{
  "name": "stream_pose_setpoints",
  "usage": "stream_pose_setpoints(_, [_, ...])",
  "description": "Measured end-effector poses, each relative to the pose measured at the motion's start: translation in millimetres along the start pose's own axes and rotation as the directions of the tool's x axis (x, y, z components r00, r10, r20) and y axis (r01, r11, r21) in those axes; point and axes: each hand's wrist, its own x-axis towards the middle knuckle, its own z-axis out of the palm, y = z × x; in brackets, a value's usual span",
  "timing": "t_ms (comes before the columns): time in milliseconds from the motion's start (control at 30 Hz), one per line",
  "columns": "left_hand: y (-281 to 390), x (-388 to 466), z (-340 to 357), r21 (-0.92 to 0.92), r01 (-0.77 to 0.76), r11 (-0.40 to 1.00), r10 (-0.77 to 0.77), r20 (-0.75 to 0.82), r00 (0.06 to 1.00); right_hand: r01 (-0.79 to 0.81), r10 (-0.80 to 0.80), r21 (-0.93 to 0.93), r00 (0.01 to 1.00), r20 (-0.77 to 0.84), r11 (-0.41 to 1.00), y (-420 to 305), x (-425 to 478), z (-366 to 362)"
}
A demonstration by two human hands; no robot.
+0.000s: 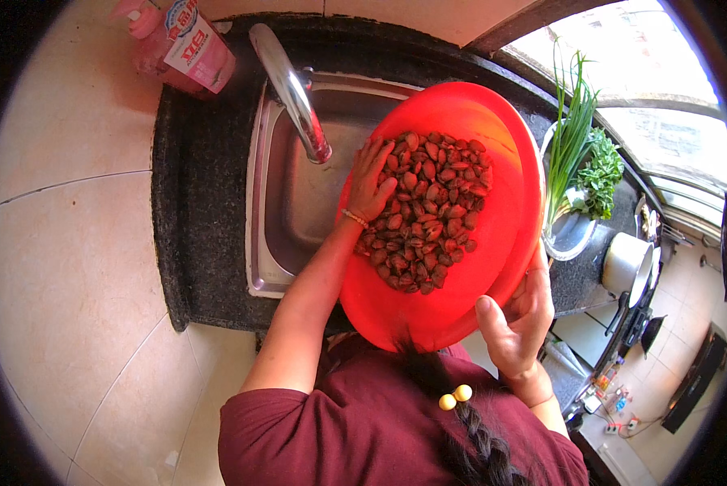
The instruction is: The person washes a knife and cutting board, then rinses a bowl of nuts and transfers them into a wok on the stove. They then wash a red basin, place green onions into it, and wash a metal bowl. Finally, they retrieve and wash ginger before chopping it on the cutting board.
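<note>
A red plastic basin [503, 200] overlaps the right side of the stainless steel sink [272, 255] and seems tilted, its right rim higher. Many small brown shellfish [427, 206], apparently clams, are heaped at its sink side. My left hand [372, 182], with a beaded bracelet on the wrist, lies flat over the left edge of the heap, thumb apart from the fingers. At the basin's lower right rim, my right hand [518, 322] grips with the thumb inside; its fingers are partly hidden behind the wall.
A chrome faucet [293, 100] arches over the sink. Pink bottled dish soap [184, 54] stands on the dark stone counter [202, 212] at upper left. To the right are green onions [567, 133], leafy greens [601, 173] in a bowl, and a metal pot [624, 264].
</note>
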Motion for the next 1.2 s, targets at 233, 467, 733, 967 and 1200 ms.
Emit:
stream_pose_setpoints(233, [-0.2, -0.5, 0.9, -0.014, -0.002, 1.000, 0.002, 0.007, 1.000, 0.016, -0.016, -0.008, 0.999, 0.030, 1.000, -2.8, 2.9, 1.0])
stream_pose_setpoints(467, [-0.7, -2.1, 3.0, -0.029, 0.010, 1.000, -0.009, 0.017, 1.000, -0.035, 0.036, 0.078, 0.999, -0.018, 0.996, -7.1, 3.3, 7.4])
stream_pose_setpoints(733, [-2.7, -1.2, 5.3, -0.054, 0.011, 0.998, -0.010, 0.019, 1.000, 0.019, -0.020, 0.017, 0.998, 0.062, 1.000, -5.3, 6.5, 3.0])
stream_pose_setpoints(967, [-1.7, -1.8, 5.5, -0.060, 0.028, 0.998, -0.026, 0.031, 0.999, -0.004, 0.003, 0.033, 0.999, 0.054, 0.999, -7.3, 6.5, 4.6])
stream_pose_setpoints(1200, [-3.9, -2.7, 8.0, -0.066, 0.029, 0.997, -0.027, 0.034, 0.999, -0.006, 0.003, 0.052, 0.999, 0.051, 0.999, -7.0, 7.3, 5.8])
